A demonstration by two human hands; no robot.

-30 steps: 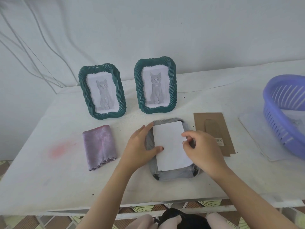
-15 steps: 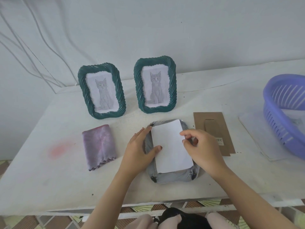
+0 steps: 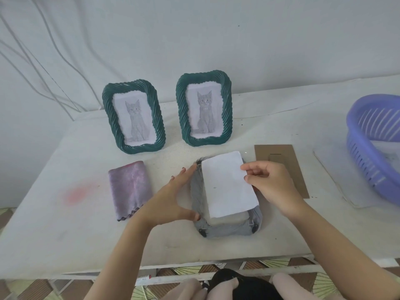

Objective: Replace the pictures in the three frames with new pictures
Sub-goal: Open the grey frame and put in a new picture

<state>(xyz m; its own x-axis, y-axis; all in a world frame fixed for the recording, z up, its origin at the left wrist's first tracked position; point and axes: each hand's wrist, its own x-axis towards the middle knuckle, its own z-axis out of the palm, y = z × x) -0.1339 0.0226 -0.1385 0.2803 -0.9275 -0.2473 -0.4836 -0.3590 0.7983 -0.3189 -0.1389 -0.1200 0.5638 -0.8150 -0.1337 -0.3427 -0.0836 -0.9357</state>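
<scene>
The white picture [image 3: 227, 185] was pinched at its right edge by the right hand [image 3: 275, 187], long axis front-to-back, above the face-down frame [image 3: 229, 231] near the table's [image 3: 65, 234] front edge; the frame's left side was braced by the flat left hand [image 3: 171, 198].

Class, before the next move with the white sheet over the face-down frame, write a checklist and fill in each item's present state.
1. Right hand pinches the white sheet at its edge: ok.
2. Left hand steadies the face-down frame: ok.
3. Backing board off the frame, lying beside it: ok.
4. Sheet square in the frame: not ok, it sits skewed.
5. Which picture the sheet carries: cannot tell, only its blank side shows.
</scene>
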